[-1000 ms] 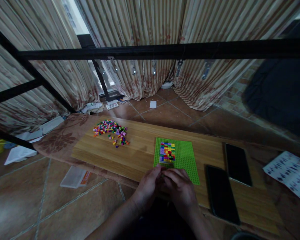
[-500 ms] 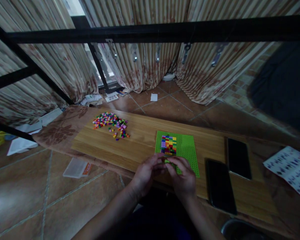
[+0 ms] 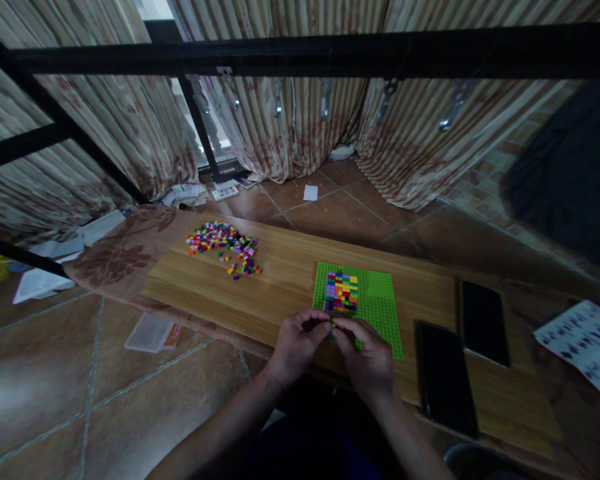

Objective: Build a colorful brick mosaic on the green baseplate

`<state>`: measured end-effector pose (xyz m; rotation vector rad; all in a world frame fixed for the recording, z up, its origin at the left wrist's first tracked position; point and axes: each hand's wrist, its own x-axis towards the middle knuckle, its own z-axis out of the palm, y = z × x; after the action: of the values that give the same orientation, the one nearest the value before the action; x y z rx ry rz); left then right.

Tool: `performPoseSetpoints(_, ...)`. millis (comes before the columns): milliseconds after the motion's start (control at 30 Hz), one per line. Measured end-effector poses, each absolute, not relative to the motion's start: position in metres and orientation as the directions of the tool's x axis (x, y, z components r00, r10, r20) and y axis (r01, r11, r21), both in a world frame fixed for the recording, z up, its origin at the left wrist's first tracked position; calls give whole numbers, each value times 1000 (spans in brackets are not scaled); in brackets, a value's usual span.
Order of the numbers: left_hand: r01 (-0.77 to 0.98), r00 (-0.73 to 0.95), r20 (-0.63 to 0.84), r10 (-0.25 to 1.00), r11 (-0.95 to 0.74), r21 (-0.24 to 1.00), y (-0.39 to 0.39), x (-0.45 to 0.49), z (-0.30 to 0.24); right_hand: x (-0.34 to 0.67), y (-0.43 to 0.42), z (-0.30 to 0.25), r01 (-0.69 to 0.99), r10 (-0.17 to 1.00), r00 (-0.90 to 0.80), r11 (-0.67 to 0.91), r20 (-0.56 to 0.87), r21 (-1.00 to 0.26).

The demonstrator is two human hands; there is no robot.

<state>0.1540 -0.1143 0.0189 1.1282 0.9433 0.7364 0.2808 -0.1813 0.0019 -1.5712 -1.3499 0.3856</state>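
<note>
My left hand (image 3: 300, 345) and my right hand (image 3: 366, 353) meet fingertip to fingertip over the near part of a green studded baseplate (image 3: 377, 303). Both are closed in a pinch. A tiny bright green toy brick (image 3: 333, 325) shows between the fingertips, mostly covered by them. Just beyond the fingers, a block of multicoloured bricks (image 3: 341, 291) in rows stands on the baseplate's left half. Part of the baseplate's near edge is hidden by my hands.
A pile of loose bricks (image 3: 217, 237) lies on the left of the wooden tabletop (image 3: 285, 267). Two dark phone-like slabs (image 3: 445, 377) lie right of the baseplate. A printed sheet (image 3: 585, 347) is at far right. A clear plastic lid (image 3: 150, 332) rests on the floor.
My left fingers have drawn together into a tighter pinch beside the right fingertips. The green brick is now more covered. The whole view has shifted slightly.
</note>
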Motion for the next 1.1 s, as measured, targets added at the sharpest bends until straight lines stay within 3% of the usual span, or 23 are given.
performPoseSetpoints(233, -1, 333, -185, 925, 197, 980, -91, 166, 14, 294, -159, 10, 794, 848, 260, 85, 462, -602)
performPoseSetpoints(467, 40, 311, -164, 936, 159, 986, -66, 175, -3, 299, -141, 1, 878, 825, 214, 72, 523, -474)
performPoseSetpoints(1100, 157, 332, -136, 933, 87, 984, -68, 179, -6, 292, -143, 3, 903, 828, 277, -52, 488, -426)
